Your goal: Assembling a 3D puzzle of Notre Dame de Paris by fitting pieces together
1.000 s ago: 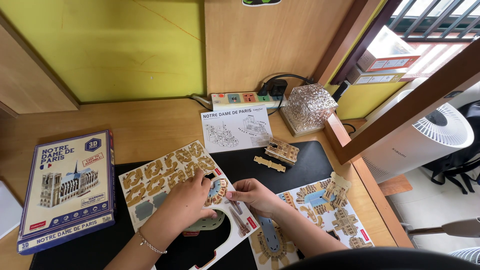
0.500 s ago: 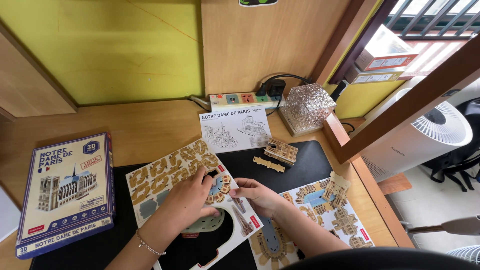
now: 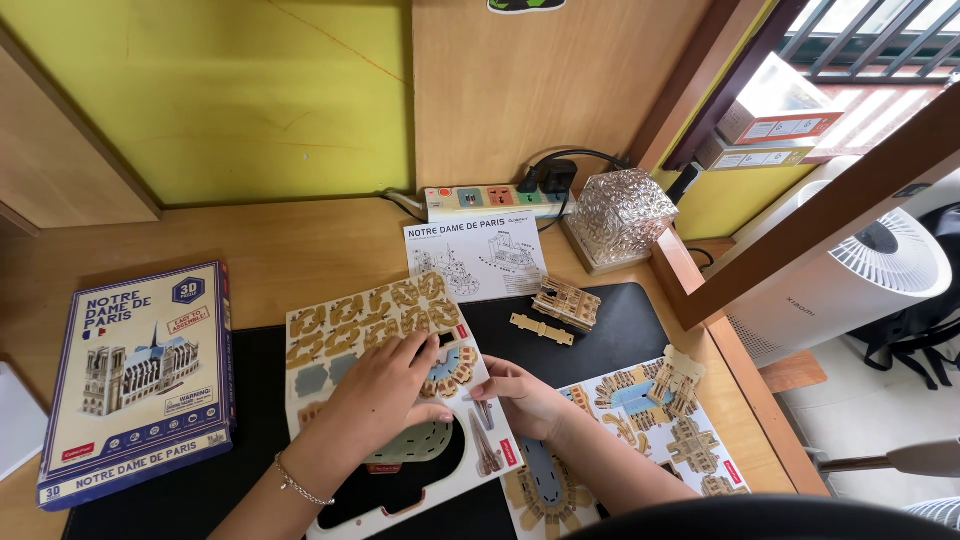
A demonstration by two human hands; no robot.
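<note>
A white punch-out puzzle sheet with tan building pieces lies on a black mat. My left hand presses flat on the sheet's middle, fingers spread over a blue and tan piece. Right beside it, my right hand pinches the sheet's right edge near thin spire-shaped pieces. A second printed sheet lies under my right forearm. A small assembled tan section and a flat tan strip rest on the mat beyond my hands.
A blue puzzle box lies at the left. A paper instruction sheet, a power strip and a faceted glass lamp stand at the back. A white fan unit is beyond the desk's right edge.
My left hand has slid slightly forward over the sheet and my right hand has drawn in to the sheet's edge. The view has shifted a little.
</note>
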